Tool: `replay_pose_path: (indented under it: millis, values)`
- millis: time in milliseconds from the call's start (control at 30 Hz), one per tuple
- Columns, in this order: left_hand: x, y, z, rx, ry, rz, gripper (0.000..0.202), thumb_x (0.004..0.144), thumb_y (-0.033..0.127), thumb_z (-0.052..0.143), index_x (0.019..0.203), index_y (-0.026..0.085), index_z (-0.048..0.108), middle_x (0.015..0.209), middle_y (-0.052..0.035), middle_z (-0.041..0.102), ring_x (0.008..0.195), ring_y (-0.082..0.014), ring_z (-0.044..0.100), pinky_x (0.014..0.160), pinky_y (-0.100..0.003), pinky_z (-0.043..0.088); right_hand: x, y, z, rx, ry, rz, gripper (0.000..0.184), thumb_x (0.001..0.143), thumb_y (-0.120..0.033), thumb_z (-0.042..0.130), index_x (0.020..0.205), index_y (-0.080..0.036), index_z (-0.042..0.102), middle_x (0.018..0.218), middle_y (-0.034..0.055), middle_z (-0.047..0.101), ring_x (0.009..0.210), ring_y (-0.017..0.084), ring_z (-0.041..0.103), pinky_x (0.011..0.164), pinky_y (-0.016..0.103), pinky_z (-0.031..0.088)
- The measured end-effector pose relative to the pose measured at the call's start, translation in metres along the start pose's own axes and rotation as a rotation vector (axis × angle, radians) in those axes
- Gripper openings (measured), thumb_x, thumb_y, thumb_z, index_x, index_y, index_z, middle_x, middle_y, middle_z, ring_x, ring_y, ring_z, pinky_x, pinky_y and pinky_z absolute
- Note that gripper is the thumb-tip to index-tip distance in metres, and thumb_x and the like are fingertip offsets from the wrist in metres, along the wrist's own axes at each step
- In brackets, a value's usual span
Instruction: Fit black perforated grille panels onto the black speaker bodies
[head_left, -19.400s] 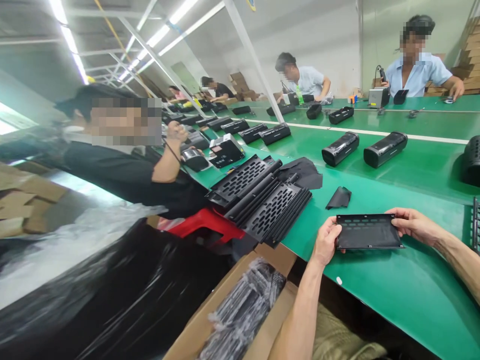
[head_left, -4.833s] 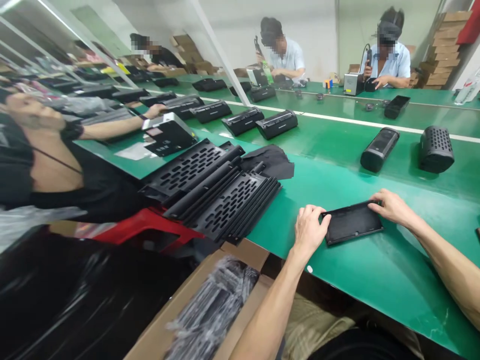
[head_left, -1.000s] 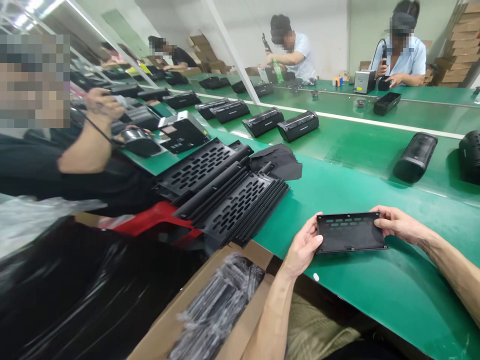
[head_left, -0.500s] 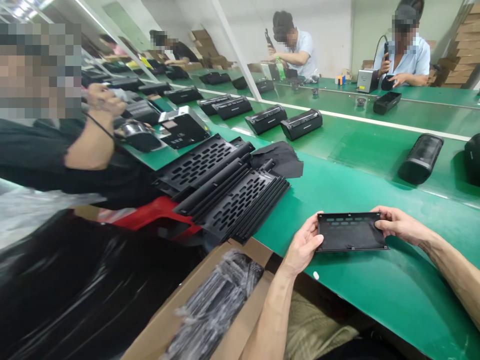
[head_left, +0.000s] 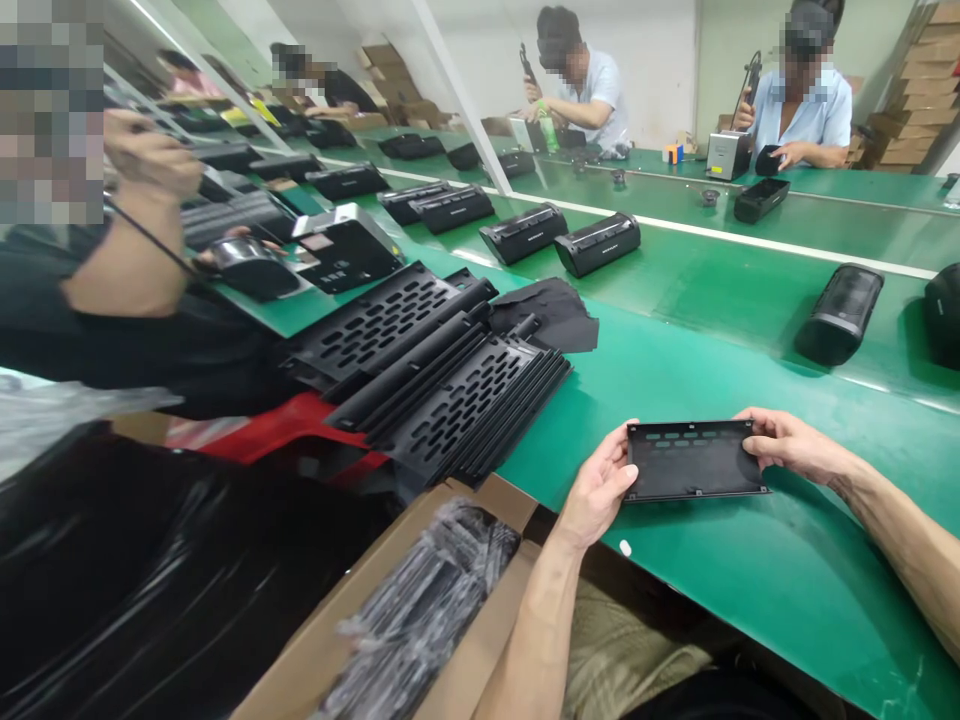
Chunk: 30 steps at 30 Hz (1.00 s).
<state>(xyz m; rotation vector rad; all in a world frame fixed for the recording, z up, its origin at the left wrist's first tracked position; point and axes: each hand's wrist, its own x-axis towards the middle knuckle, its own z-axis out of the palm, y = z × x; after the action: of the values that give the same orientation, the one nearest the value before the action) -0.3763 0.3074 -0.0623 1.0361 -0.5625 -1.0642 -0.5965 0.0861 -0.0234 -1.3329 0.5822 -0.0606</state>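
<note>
Gripped at its short ends by the left hand (head_left: 600, 488) and right hand (head_left: 784, 442), the black panel (head_left: 694, 467) is tilted over the green table (head_left: 795, 590) in the head view. Light, even pressure should avoid bending it.

A thin, matte-black rectangular panel (head_left: 694, 468), small tabs along its long edges, two rows of oblong slots near the far one letting me see green through, tilted over the smooth green worktop (head_left: 780, 590), left grip (head_left: 600, 488) and right grip (head_left: 784, 443) at opposite ends.
</note>
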Motion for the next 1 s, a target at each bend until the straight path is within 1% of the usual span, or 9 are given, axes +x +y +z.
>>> replay_pose_path:
  millis: [133, 267, 367, 467, 567, 700, 833, 1000]
  values:
    - [-0.0001, -0.0001, 0.0002, -0.005, 0.01, -0.009, 0.07, 0.08, 0.038, 0.088, 0.143, 0.021, 0.063, 0.139, -0.0156, 0.067, 0.137, -0.0346, 0.058, 0.12, -0.049, 0.042, 0.0001, 0.001, -0.0016, -0.022, -0.011, 0.019, 0.037, 0.071, -0.027, 0.082, 0.104, -0.018, 0.066, 0.086, -0.0005, 0.071, 0.07, 0.013, 0.062, 0.061, 0.023, 0.051]
    - [-0.0001, 0.0012, 0.0009, -0.003, 0.015, -0.012, 0.07, 0.08, 0.039, 0.088, 0.142, 0.021, 0.064, 0.139, -0.0158, 0.068, 0.136, -0.0348, 0.058, 0.12, -0.049, 0.042, 0.0007, 0.0021, -0.0022, -0.024, -0.022, 0.006, 0.041, 0.069, -0.026, 0.083, 0.106, -0.018, 0.065, 0.085, -0.0004, 0.071, 0.07, 0.013, 0.062, 0.062, 0.024, 0.051]
    - [-0.0008, 0.0018, 0.0013, -0.003, 0.015, -0.016, 0.071, 0.08, 0.041, 0.088, 0.143, 0.02, 0.063, 0.14, -0.0164, 0.067, 0.136, -0.0352, 0.059, 0.119, -0.049, 0.043, -0.0005, 0.0003, -0.0014, -0.033, -0.023, 0.001, 0.039, 0.071, -0.027, 0.082, 0.105, -0.018, 0.066, 0.089, 0.0008, 0.072, 0.073, 0.014, 0.064, 0.063, 0.024, 0.052]
    - [-0.0013, 0.001, 0.0004, 0.019, -0.003, 0.009, 0.076, 0.078, 0.042, 0.089, 0.146, 0.021, 0.061, 0.142, -0.017, 0.066, 0.136, -0.0362, 0.058, 0.119, -0.05, 0.043, -0.0023, -0.0019, -0.0006, -0.054, -0.019, 0.006, 0.036, 0.073, -0.029, 0.082, 0.104, -0.018, 0.066, 0.091, 0.0018, 0.073, 0.075, 0.014, 0.064, 0.064, 0.025, 0.052]
    - [-0.0007, -0.0012, -0.0018, 0.045, -0.023, 0.027, 0.081, 0.076, 0.039, 0.09, 0.148, 0.021, 0.059, 0.143, -0.0175, 0.065, 0.136, -0.0365, 0.058, 0.118, -0.05, 0.044, -0.0027, -0.0023, -0.0002, -0.047, -0.014, 0.016, 0.037, 0.072, -0.029, 0.083, 0.104, -0.018, 0.067, 0.09, 0.0016, 0.072, 0.074, 0.015, 0.065, 0.064, 0.025, 0.052]
    - [0.0004, -0.0032, -0.0032, 0.041, -0.021, 0.032, 0.08, 0.076, 0.039, 0.089, 0.148, 0.021, 0.059, 0.143, -0.0175, 0.065, 0.136, -0.0359, 0.059, 0.117, -0.05, 0.045, -0.002, -0.002, 0.0005, -0.034, -0.016, 0.023, 0.039, 0.072, -0.028, 0.082, 0.106, -0.018, 0.066, 0.088, 0.001, 0.072, 0.071, 0.014, 0.064, 0.063, 0.025, 0.052]
    - [-0.0002, -0.002, -0.0015, 0.042, -0.009, 0.03, 0.079, 0.076, 0.038, 0.089, 0.148, 0.02, 0.06, 0.144, -0.0173, 0.064, 0.137, -0.0358, 0.057, 0.119, -0.049, 0.044, -0.0016, -0.0015, 0.0013, -0.033, -0.014, 0.025, 0.041, 0.071, -0.028, 0.083, 0.107, -0.018, 0.066, 0.088, 0.0005, 0.072, 0.07, 0.014, 0.063, 0.062, 0.025, 0.051]
    - [-0.001, 0.0005, 0.0, 0.041, -0.004, 0.014, 0.081, 0.075, 0.041, 0.09, 0.147, 0.02, 0.06, 0.142, -0.0177, 0.065, 0.135, -0.0364, 0.059, 0.117, -0.05, 0.045, -0.0019, -0.0017, 0.0016, -0.045, -0.009, 0.016, 0.039, 0.072, -0.028, 0.081, 0.106, -0.017, 0.065, 0.086, 0.0001, 0.071, 0.07, 0.013, 0.062, 0.062, 0.024, 0.051]
